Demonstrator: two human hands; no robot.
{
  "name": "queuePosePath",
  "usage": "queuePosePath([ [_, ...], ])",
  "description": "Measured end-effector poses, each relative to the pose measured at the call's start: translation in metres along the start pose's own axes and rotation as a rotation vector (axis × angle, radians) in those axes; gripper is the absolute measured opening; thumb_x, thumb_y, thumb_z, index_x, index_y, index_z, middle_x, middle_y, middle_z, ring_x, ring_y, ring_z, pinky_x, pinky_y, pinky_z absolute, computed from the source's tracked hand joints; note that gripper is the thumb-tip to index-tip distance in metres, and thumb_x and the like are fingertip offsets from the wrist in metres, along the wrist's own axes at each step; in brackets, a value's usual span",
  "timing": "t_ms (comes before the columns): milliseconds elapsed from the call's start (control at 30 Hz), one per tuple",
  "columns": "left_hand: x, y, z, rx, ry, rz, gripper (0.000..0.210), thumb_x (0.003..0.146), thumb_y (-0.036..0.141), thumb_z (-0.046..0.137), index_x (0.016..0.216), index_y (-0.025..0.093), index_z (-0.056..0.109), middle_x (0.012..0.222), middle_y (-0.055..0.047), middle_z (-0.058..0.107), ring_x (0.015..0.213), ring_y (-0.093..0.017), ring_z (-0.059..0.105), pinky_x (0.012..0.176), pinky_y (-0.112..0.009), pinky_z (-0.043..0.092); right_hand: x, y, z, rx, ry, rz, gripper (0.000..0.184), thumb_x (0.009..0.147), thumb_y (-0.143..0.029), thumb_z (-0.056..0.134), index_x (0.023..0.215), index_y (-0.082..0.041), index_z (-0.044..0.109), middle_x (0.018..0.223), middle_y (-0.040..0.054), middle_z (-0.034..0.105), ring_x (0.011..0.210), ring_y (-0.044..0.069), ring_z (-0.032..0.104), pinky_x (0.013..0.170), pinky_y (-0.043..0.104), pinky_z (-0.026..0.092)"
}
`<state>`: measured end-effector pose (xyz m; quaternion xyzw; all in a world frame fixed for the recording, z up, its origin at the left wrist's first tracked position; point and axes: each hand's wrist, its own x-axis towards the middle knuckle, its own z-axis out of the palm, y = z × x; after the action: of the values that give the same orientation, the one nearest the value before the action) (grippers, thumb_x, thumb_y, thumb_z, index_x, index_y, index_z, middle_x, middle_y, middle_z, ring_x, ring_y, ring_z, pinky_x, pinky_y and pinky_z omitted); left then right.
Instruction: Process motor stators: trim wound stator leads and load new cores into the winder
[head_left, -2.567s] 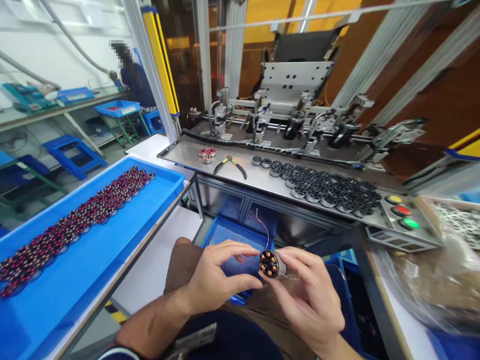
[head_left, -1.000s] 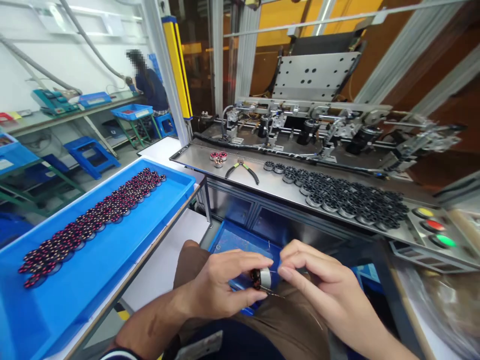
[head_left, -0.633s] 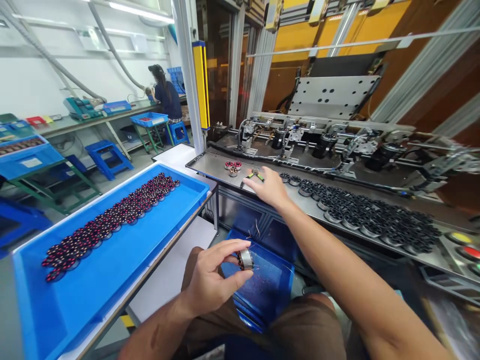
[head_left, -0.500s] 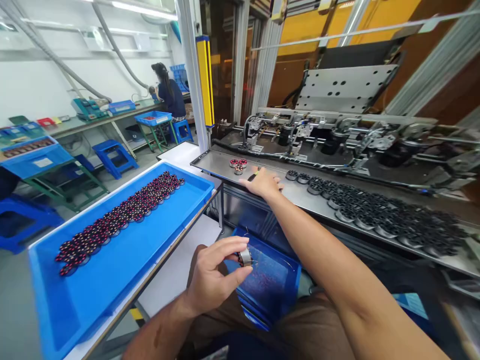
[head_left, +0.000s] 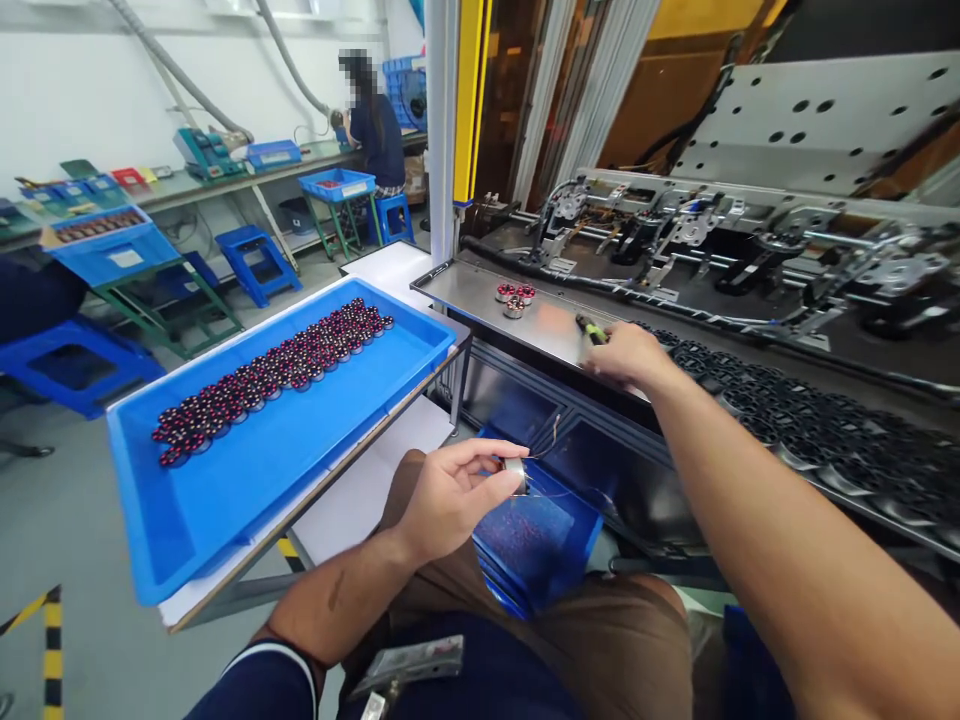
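My left hand (head_left: 450, 495) pinches a small wound stator (head_left: 516, 474) above my lap, with thin copper wire ends trailing from it. My right hand (head_left: 628, 354) is stretched out over the steel bench (head_left: 480, 285) and closed around green-handled pliers (head_left: 589, 329), whose tip sticks out past my fingers. Three finished red-wound stators (head_left: 513, 297) sit on the bench just left of the pliers. A long row of black unwound cores (head_left: 795, 410) lies along the bench to the right of my hand.
A blue tray (head_left: 300, 440) holding several red-wound stators (head_left: 277, 365) stands at my left. A small blue bin (head_left: 536, 545) sits below the bench by my knees. The winding machine (head_left: 712, 230) fills the back. Another person (head_left: 373, 130) sits at a far workbench.
My right hand left the stator, reached to the bench and closed on the pliers. My left hand kept the stator. The camera swung left and closer to the bench.
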<state>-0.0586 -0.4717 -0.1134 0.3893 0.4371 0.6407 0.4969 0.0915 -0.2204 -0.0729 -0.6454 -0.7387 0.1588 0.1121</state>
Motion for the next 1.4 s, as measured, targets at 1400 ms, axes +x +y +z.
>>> queuePosePath([
  [1400,-0.014,-0.002,0.031,-0.006,-0.213,-0.040,0.036,0.073,0.027,0.083,0.105,0.014,0.074,0.104,-0.012,0.076,0.091,-0.019,0.072,0.080,-0.027,0.061,-0.286,0.085,0.074,0.506,0.227,-0.633,0.070,0.086,-0.013,0.057,0.152,-0.029,0.041,0.123,0.0088,0.070,0.109,0.030,0.070,0.089,0.040,0.061],
])
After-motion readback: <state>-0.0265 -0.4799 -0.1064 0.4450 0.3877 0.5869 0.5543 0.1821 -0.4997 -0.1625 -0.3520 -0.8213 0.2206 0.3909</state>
